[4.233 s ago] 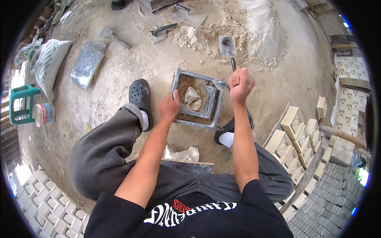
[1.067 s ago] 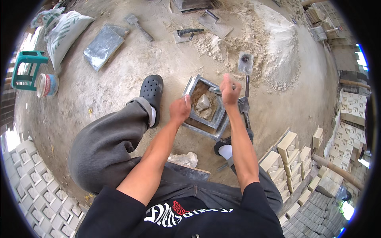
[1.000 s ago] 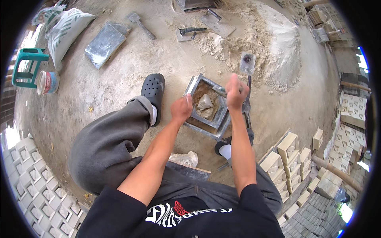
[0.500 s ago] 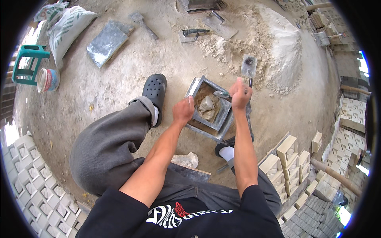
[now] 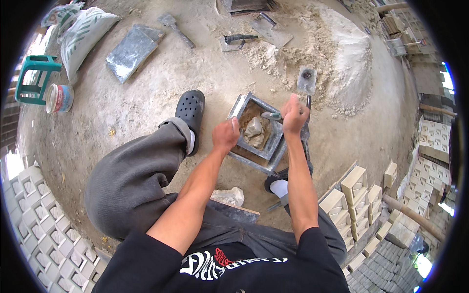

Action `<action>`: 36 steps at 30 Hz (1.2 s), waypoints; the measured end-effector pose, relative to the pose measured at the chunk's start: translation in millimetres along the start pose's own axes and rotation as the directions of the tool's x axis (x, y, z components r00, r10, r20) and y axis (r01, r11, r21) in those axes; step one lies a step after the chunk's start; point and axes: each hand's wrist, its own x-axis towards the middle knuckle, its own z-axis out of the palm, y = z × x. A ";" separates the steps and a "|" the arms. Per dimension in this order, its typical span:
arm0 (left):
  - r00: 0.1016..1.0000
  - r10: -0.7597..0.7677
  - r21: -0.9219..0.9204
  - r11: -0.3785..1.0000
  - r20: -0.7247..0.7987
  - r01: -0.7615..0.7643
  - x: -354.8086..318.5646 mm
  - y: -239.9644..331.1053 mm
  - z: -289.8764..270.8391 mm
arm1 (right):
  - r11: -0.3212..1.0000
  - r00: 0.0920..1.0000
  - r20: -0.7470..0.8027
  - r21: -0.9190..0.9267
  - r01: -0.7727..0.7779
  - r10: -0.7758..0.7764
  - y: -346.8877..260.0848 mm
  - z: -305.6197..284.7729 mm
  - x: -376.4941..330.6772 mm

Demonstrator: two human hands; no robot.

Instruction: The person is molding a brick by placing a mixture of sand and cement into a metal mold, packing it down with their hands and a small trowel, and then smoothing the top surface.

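Observation:
On the ground between my feet sits a square grey metal mould [image 5: 277, 131], one frame set within a larger one. Lumps of damp tan sand or clay [image 5: 254, 128] lie inside it. My left hand [image 5: 226, 134] is closed at the mould's left edge, thumb up, its fingertips hidden. My right hand [image 5: 295, 116] is wrapped around a small pointed trowel [image 5: 271, 115], whose handle is covered by the fist. The blade points left over the mould's upper right corner.
Beyond the mould are a flat scoop [image 5: 307, 80], a pale powder heap [image 5: 349, 63] and a plastering trowel [image 5: 239, 39]. A hammer-like tool [image 5: 177, 31] and grey slab [image 5: 131, 52] lie far left. Cast blocks [image 5: 354, 188] are stacked near right. A green stool [image 5: 38, 78] stands left.
My right hand and the trowel have shifted slightly left and away from me. My left hand and the mould stay practically in place.

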 end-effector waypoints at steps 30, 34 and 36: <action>0.999 -0.024 -0.042 0.999 -0.043 0.022 -3.6 -2.7 4.3 | 0.990 0.991 -0.041 0.046 0.132 -0.130 21.2 44.6 0.1; 0.999 -0.052 0.030 0.998 0.004 0.052 -2.2 -9.8 -2.4 | 0.985 0.986 0.084 -0.082 0.151 -0.144 2.4 48.4 4.4; 0.999 -0.050 -0.014 0.999 0.004 0.050 -1.6 -1.8 4.2 | 0.936 0.937 -0.040 -0.070 0.345 -0.348 24.0 34.3 -3.9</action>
